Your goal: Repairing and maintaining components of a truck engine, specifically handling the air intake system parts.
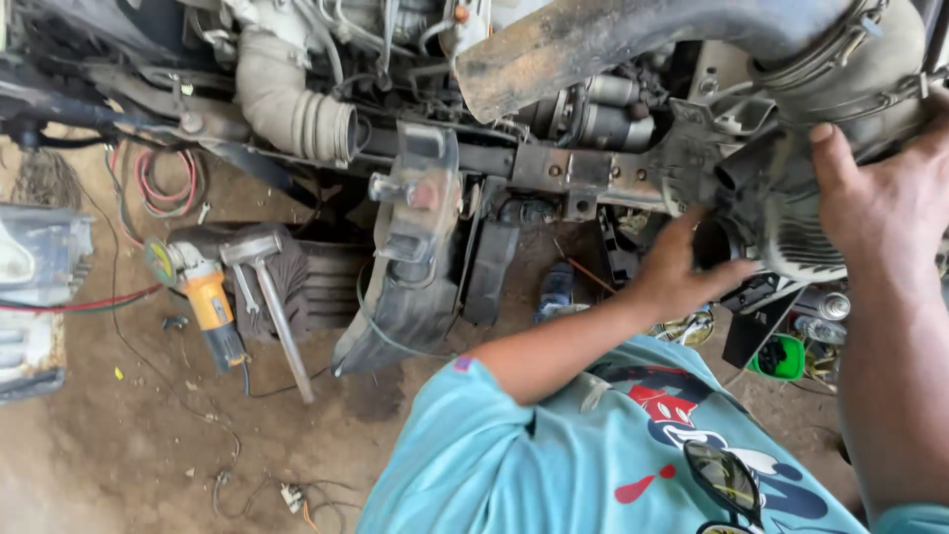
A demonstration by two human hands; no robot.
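Both hands are up on the dirty black air-intake housing (791, 213) at the right of the engine bay, where it hangs under the big rusty pipe (633, 40). The left hand (682, 272) reaches in from below, fingers curled at the housing's round opening, thumb spread along its lower edge; its grip looks loosely closed on the rim, though the fingertips are hidden inside. The right hand (885, 198) lies over the housing's ribbed right side, fingers spread and pressed flat, an open grip rather than a clench. Down on the dirt floor (109, 445), well apart to the left, a yellow angle grinder (203, 297) lies beside a steel wheel wrench (267, 297), which rests across a dark rag. A grey corrugated hose (292, 99) curves above them. A loose black plastic panel (410, 267) leans between the tools and the hands. A green tub (781, 358) sits under the housing.
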